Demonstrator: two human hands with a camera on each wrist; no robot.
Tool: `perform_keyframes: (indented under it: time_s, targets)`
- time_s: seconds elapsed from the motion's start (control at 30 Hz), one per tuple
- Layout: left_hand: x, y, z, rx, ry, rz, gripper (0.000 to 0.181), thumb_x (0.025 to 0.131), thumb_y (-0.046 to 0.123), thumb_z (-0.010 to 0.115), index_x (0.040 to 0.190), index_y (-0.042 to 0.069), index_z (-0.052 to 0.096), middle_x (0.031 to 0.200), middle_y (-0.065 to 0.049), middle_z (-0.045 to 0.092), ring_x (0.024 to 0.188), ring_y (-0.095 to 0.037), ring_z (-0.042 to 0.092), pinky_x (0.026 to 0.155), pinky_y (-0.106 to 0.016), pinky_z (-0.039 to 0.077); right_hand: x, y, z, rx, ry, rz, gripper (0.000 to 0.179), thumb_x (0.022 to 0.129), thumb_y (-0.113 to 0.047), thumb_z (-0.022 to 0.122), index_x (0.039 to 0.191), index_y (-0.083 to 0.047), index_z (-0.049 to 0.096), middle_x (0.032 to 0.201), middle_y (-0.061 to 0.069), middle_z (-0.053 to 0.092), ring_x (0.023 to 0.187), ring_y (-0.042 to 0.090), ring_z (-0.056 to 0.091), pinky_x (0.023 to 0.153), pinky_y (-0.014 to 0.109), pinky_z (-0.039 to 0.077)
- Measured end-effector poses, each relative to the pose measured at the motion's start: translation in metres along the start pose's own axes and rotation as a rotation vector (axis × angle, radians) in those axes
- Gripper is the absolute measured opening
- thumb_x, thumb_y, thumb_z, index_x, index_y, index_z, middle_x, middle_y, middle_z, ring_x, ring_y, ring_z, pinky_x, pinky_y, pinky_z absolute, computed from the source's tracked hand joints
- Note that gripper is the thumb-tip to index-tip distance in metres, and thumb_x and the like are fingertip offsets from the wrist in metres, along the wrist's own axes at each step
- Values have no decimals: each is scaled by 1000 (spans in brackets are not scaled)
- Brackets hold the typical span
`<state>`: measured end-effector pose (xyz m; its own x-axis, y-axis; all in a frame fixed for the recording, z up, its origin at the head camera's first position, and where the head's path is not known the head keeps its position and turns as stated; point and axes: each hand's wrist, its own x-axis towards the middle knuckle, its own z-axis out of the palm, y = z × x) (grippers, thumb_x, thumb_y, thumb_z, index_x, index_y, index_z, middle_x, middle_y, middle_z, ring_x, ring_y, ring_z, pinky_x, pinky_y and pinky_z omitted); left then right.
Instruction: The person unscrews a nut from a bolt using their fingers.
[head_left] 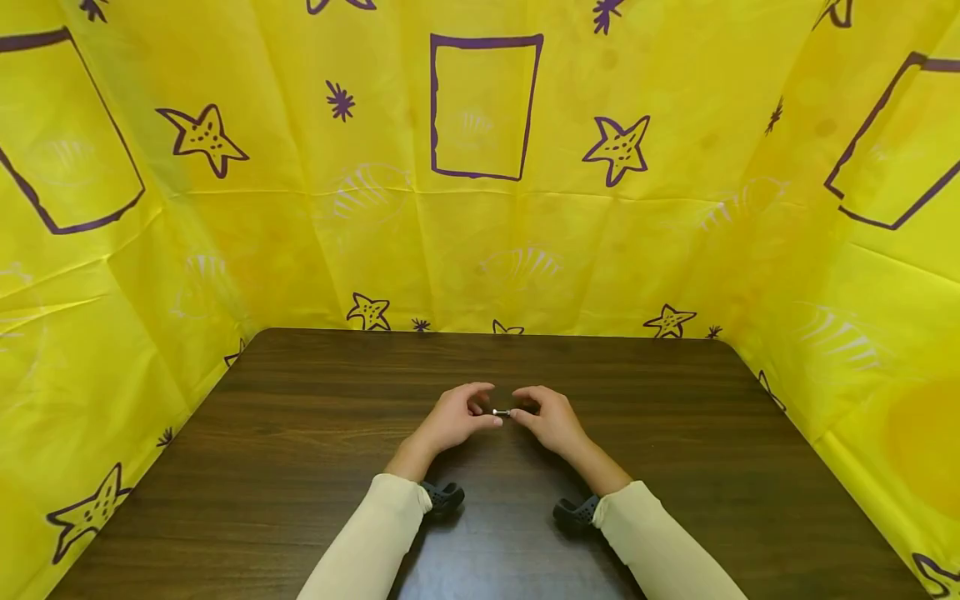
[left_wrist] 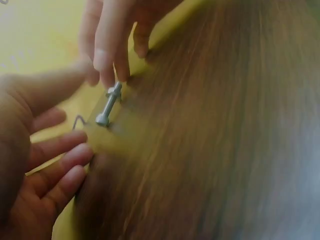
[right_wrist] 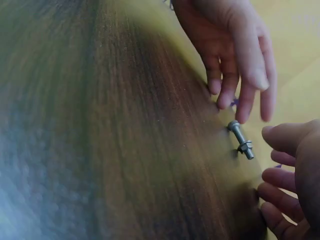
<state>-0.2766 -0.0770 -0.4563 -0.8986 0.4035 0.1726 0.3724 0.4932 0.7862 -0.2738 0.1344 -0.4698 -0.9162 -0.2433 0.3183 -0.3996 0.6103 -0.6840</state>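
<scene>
A small silver metal bolt with a nut threaded near one end lies on the dark tabletop between the two hands. On its left, the left hand has loosely bent fingers and an extended thumb, close to the bolt's head. The right hand mirrors it from the other side, its thumb and fingers spread around the nut end. Both wrist views show a gap between the fingers and the bolt, so neither hand grips it.
The brown wood-grain table reaches back to a yellow cloth with purple stars and frames, which hangs along the back and both sides. Dark straps sit around both wrists, below pale sleeves.
</scene>
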Motion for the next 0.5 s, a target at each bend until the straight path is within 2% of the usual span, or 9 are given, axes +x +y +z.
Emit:
perform_keyframes:
  time_s: [0.3, 0.5]
  targets:
    - [8, 0, 12, 145, 39, -27, 44, 78, 22, 83, 115, 2, 69, 94, -5, 61, 78, -16, 53, 70, -31, 46, 2, 4, 5, -70, 1, -15, 26, 83, -17, 79, 107, -8, 73, 106, 5, 68, 97, 27, 60, 82, 45, 48]
    - [11, 2, 16, 175, 77, -47, 33, 79, 17, 82, 106, 3, 73, 91, -4, 60, 76, -16, 52, 70, -32, 44, 2, 6, 6, -100, -1, -29, 23, 79, -12, 81, 101, -10, 74, 104, 4, 68, 98, 28, 58, 85, 47, 45]
